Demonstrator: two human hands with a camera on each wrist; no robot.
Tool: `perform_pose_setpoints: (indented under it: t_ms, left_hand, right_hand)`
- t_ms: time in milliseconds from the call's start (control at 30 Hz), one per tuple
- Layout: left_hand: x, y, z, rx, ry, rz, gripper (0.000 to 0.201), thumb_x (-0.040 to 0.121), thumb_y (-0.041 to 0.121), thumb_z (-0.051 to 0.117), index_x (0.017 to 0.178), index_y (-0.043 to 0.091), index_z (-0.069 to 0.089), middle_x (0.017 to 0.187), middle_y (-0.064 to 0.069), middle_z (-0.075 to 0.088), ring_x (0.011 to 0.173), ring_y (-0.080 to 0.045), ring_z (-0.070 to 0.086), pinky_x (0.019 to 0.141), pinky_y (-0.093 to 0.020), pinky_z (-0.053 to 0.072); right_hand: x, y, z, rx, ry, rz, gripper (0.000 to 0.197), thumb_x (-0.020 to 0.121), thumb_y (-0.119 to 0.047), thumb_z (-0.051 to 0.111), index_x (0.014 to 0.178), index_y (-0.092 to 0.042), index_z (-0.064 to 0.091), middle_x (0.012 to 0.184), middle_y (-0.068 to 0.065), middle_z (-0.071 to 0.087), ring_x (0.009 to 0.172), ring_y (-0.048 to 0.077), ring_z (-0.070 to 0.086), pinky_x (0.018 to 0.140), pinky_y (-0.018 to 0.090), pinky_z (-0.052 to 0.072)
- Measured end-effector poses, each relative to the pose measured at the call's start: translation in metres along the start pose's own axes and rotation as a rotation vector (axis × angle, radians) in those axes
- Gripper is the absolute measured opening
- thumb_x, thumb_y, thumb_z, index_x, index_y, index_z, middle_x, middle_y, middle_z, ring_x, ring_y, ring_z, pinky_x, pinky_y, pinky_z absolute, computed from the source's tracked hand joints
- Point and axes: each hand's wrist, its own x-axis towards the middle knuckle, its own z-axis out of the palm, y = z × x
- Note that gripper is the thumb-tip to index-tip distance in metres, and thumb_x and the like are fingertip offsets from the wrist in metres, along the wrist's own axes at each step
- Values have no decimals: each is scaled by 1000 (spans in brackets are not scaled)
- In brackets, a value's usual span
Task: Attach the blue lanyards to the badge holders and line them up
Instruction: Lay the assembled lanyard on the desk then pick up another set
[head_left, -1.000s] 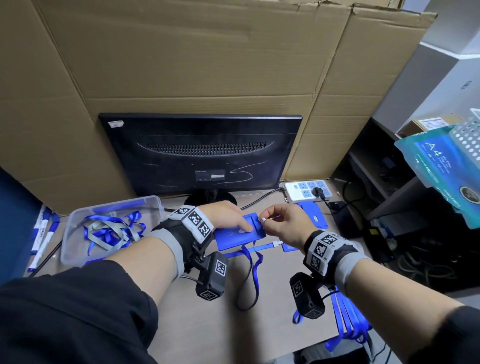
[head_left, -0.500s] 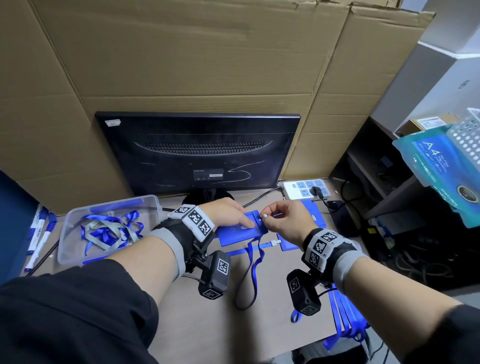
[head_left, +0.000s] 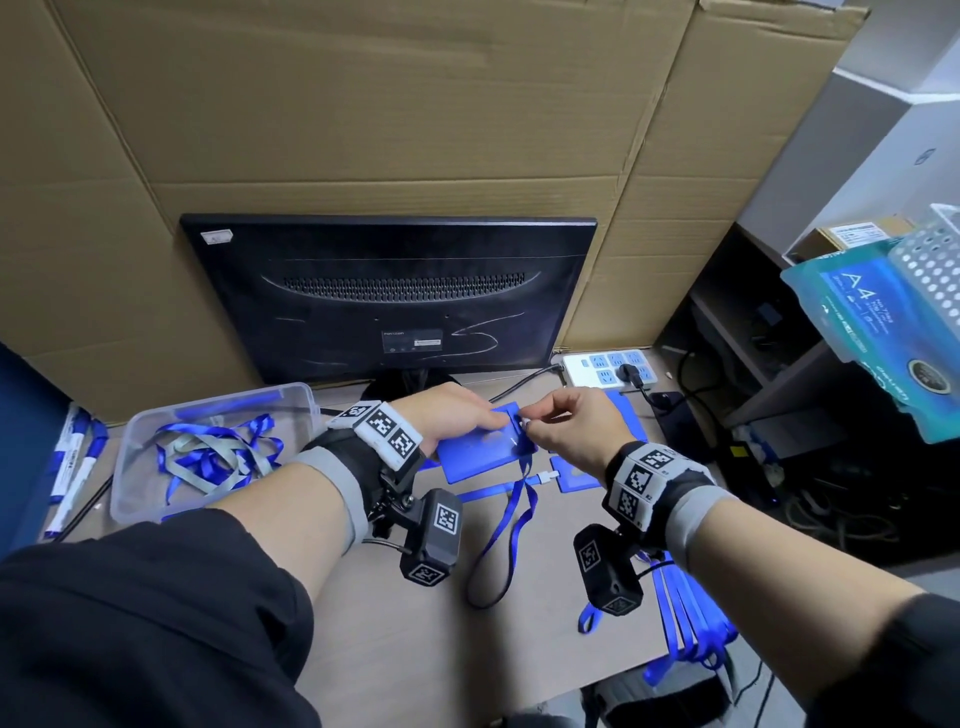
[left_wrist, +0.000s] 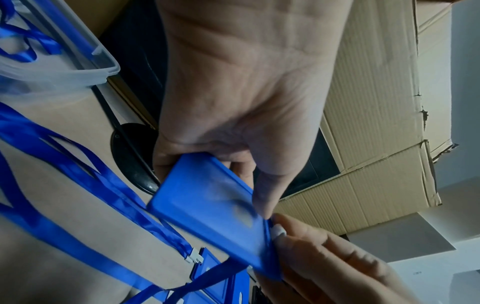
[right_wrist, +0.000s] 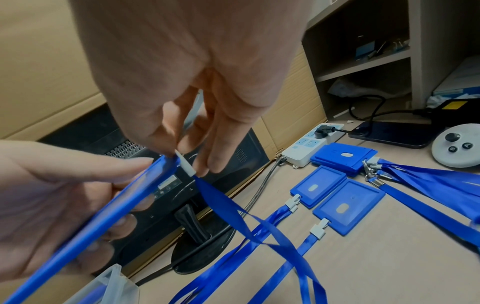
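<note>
My left hand (head_left: 457, 418) grips a blue badge holder (head_left: 480, 452) just above the desk, thumb on top (left_wrist: 262, 197) and fingers underneath. My right hand (head_left: 566, 421) pinches the white clip (right_wrist: 185, 164) of a blue lanyard (head_left: 511, 525) against the holder's right end. That lanyard's strap hangs down onto the desk in a loop. Two badge holders with lanyards attached (right_wrist: 318, 187) (right_wrist: 348, 206) lie side by side on the desk to the right. A stack of bare blue holders (right_wrist: 342, 156) sits behind them.
A clear plastic bin (head_left: 156, 499) of loose lanyards stands at the left. A black monitor (head_left: 389, 296) on its stand is just behind my hands, a white power strip (head_left: 587, 371) to its right. More lanyards (head_left: 691, 623) hang over the desk's front right edge. Cardboard walls the back.
Both hands have stayed at the same spot with the holder. The right hand's fingers have shifted slightly at the holder's right end while working the clip.
</note>
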Motion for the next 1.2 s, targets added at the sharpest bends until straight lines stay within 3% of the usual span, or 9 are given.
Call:
perform_pose_setpoints:
  t_ms: [200,367,567,667,800,867,1000,1100,1200]
  left_hand:
    - [-8,3,-12,113,45,100,4,85,17,74,81,15,74,74,-3,67,66,-17,60,61,-24,50]
    - [-12,11,-15,335,92,242,20,75,19,83,94,23,76,81,-2,65,69,-14,56,58,-21,45]
    - [-8,3,-15,369,500,269,77,62,45,87,126,33,45,123,1,35,112,-19,38,94,-29,36]
    - [-8,4,-16,52,335,181,84,77,44,82,143,21,36,135,-2,47,117,-20,56,101,-34,47]
    - [-6,1,-1,-155,-151,209,27,99,26,62,121,12,66,106,-8,74,86,-19,70,83,-37,59]
    - [3,-4,6,-65,-81,185,30,96,36,62,105,9,70,85,-11,65,68,-24,60,68,-37,57]
    - [18,-11,5,207,3,88,34,88,43,71,73,12,68,68,-1,60,63,-24,57,61,-27,49]
    - [32,-22,3,224,117,-4,34,90,30,69,83,-4,65,49,-6,45,44,-22,47,49,-24,41]
    - [46,-28,12,90,163,-135,29,93,34,64,88,8,52,43,-2,34,38,-19,35,45,-23,37]
  right_hand:
    - [-2,-6,-1,22,-88,-42,10,84,-22,81,91,-16,77,73,-7,74,63,4,65,67,24,52]
    - [3,-9,-5,-113,-269,-14,35,76,-20,87,105,-23,66,77,-4,75,76,14,71,80,35,58]
    - [-4,-22,6,101,-242,127,14,89,-5,74,92,-3,60,78,18,66,64,24,65,72,36,63]
    - [-5,-23,8,351,-209,223,18,90,6,67,104,0,57,83,21,67,74,30,71,81,46,62]
    - [-5,-23,1,537,-231,269,12,98,0,58,110,-1,59,90,23,64,95,37,71,88,45,61]
    - [-2,-16,-3,564,-157,311,4,100,-8,59,98,-5,57,89,21,65,83,33,69,81,39,63]
    - [14,22,-11,384,120,302,30,92,-4,66,72,-16,47,67,6,54,54,17,50,59,27,49]
    - [28,57,-23,341,224,353,22,86,5,65,83,-10,50,65,9,55,59,23,56,59,30,54]
    - [42,89,-29,344,214,485,42,68,-3,70,106,-5,53,84,16,60,66,28,69,60,36,61]
